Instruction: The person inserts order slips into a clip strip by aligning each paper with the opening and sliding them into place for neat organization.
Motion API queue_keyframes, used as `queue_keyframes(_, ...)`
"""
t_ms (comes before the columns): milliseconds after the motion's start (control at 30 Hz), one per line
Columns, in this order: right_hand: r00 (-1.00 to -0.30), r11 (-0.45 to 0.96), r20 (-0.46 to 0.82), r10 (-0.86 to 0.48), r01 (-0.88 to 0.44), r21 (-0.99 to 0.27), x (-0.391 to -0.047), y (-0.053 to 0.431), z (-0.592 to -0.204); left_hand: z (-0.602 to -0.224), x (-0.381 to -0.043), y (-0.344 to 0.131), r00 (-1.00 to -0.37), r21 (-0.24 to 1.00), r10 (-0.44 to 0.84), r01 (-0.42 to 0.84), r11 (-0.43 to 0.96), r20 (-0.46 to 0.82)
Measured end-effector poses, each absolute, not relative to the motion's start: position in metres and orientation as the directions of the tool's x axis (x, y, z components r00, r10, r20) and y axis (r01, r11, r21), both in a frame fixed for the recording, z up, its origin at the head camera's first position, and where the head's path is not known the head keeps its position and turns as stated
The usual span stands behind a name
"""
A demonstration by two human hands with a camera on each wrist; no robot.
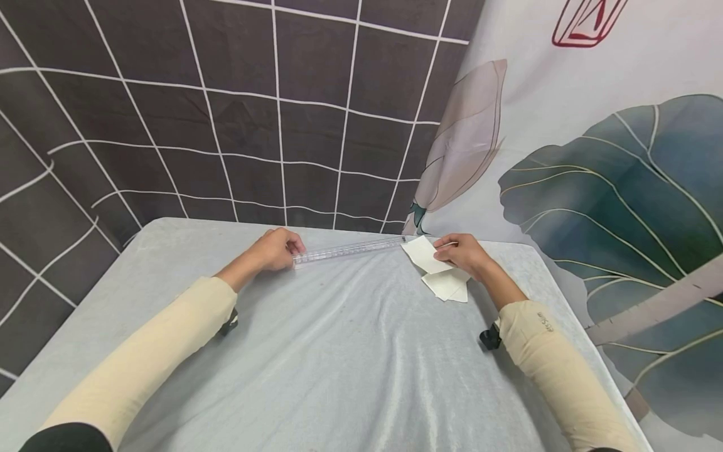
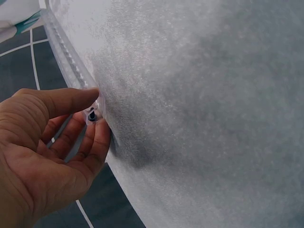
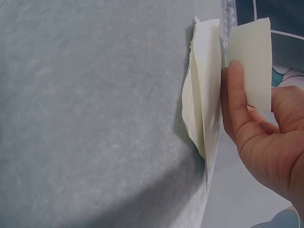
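Over the grey surface (image 1: pixel 316 376), the left grip (image 1: pixel 277 249) narrowly pinches a clear strip (image 1: pixel 350 250); the right grip (image 1: pixel 465 255) narrowly pinches cream paper (image 3: pixel 254 47).

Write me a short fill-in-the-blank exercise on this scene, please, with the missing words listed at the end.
1. The left hand holds the clear strip not at its middle but at one ____.
2. The pale paper piece is held by the right hand, not by the ____ one.
3. The dark backdrop is crossed by ____ lines.

Missing words: end; left; white.
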State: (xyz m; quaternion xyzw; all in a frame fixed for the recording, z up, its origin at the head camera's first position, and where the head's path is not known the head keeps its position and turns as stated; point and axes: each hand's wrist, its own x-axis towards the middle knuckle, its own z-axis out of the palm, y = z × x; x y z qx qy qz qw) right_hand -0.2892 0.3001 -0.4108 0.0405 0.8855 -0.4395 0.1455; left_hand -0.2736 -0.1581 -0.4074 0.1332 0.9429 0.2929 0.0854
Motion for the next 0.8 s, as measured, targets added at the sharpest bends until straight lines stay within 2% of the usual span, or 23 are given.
queue_keyframes(800,-0.955,0.564,-0.292,-0.053,0.213,-0.798,-0.293,0.283,-0.417,-0.406,-0.274,-0.158,-0.95,0.571,0.299,0.196,0.798,-0.092)
